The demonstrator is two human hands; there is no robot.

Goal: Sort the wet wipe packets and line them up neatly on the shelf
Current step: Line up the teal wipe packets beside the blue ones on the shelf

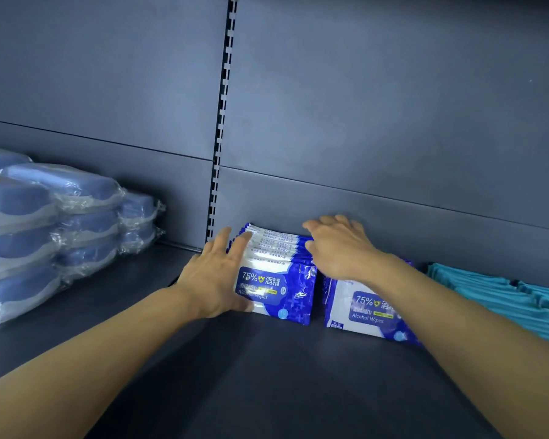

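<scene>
Two bare forearms reach in from the bottom corners of the frame over the dark grey metal shelf (267,375). At centre, the left hand (214,280) lies flat against the left side of a standing row of blue-and-white plastic alcohol wipe packets (274,274); its grip is spread, with straight fingers pressing along the packets' left edge and the thumb low against the front packet. That front packet faces the camera and reads "75%" and "Alcohol Wipes".

Just right of centre, the right hand (339,248) rests on the top right corner of the same row, fingers straight and slightly fanned toward the back panel, the grip spread and holding nothing. Under its wrist stands a second row of matching blue-and-white wipe packets (365,308), just beside the first with a narrow gap between them and set a little nearer the camera.

At the right edge of the frame, a row of flat teal packets (504,296) runs along the shelf. At the left edge sit stacks of blue items wrapped in clear plastic film (45,223). Behind everything rises the grey back panel (362,122), split by a slotted black upright (224,122) that runs from top centre down to the shelf.
</scene>
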